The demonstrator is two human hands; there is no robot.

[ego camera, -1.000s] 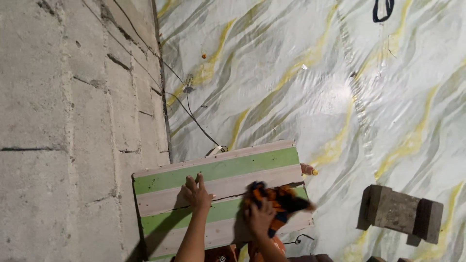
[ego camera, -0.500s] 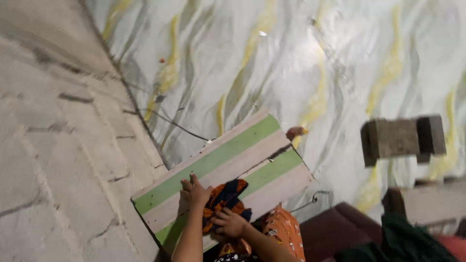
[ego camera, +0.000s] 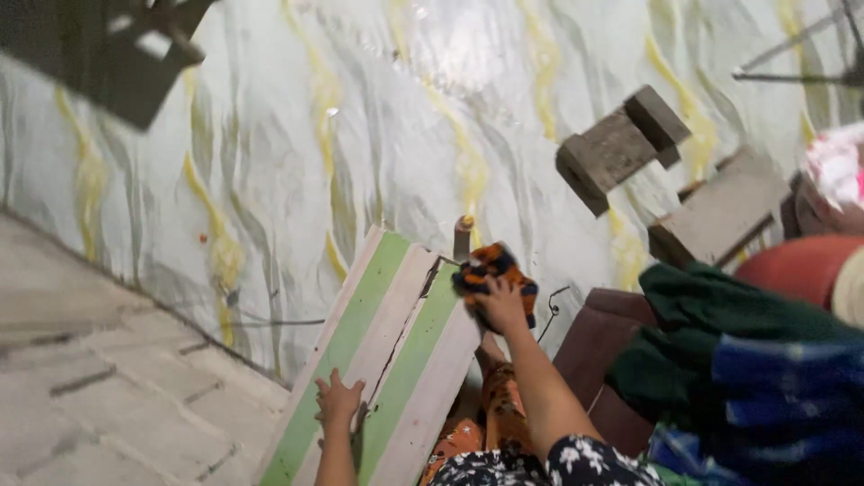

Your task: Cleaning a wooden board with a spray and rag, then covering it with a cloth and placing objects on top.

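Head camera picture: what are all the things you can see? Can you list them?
Board: one, green and pale stripes, leaning near the wall.
Cloth: one, orange and dark blue, on the board's top corner.
Block: one, grey, on the marbled floor.
Cable: one, thin, dark, along the wall's foot.
Fabric: dark green and blue, piled at right.
Left hand: flat on the board's lower part.
Right hand: pressing the cloth.

Concrete block [ego camera: 621, 146], green cloth [ego camera: 711, 310] — grey block wall [ego camera: 99, 378]
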